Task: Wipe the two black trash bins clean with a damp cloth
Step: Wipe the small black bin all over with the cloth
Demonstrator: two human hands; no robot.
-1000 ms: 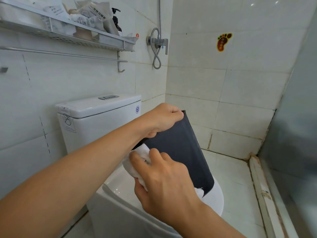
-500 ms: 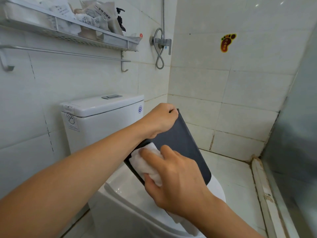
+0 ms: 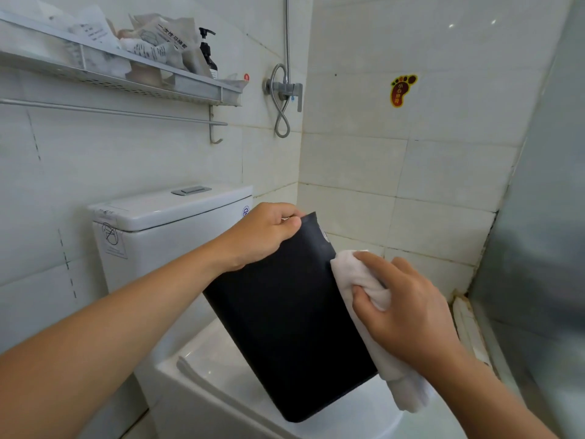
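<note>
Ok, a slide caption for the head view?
Left hand steadies black bin over toilet; right hand wipes with cloth.

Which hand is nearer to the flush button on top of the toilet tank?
Left. The left hand grips the black bin's top edge, just right of and below the flush button. The right hand, holding the white cloth, is farther right and lower.

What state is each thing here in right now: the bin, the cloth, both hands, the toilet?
Black bin: tilted, resting on the toilet, held at its top edge.
White cloth: bunched, pressed against the bin's right side.
Left hand: grips the bin's top edge.
Right hand: holds the cloth.
Toilet lid: closed.
</note>
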